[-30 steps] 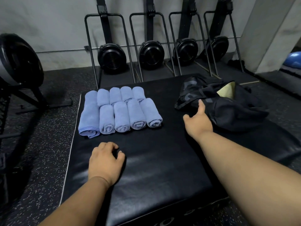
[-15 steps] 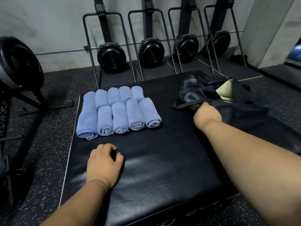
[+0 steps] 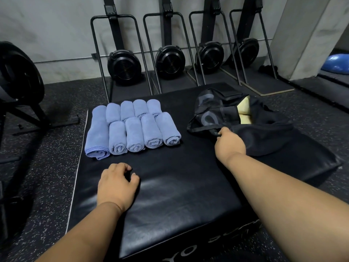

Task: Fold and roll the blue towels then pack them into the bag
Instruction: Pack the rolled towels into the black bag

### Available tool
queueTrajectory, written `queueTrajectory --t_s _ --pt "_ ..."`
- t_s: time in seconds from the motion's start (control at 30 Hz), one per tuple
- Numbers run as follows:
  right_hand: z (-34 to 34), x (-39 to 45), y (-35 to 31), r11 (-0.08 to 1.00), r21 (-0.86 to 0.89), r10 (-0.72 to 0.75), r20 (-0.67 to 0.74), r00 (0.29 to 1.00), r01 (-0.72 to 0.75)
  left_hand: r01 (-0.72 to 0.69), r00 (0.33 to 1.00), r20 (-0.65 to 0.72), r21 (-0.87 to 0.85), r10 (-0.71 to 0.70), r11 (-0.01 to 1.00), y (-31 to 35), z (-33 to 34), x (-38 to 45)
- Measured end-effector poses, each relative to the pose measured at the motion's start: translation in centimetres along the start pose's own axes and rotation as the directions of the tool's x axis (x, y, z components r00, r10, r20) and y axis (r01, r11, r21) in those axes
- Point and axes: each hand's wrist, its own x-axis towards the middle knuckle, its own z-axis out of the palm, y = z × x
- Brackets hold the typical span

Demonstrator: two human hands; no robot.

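Nine rolled blue towels (image 3: 132,127) lie near the pad's (image 3: 170,195) left edge; right hand (image 3: 229,143) grips the black bag (image 3: 255,133) (strap pinched), left hand (image 3: 116,184) rests loosely curled, empty.

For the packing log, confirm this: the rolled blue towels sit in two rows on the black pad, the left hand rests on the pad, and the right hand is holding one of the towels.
One detail is wrong. The head view shows the right hand gripping the black bag by its strap, not a towel. The rolled blue towels do sit in two rows on the black pad, untouched, and the left hand rests on the pad.
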Motion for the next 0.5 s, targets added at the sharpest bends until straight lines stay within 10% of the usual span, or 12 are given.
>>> queueTrajectory --t_s 0.5 --pt "-8.6 -14.4 8.1 0.966 0.255 0.029 0.002 1.000 -0.028 0.076 0.993 0.094 -0.065 -0.070 0.995 2.9 -1.8 -2.6"
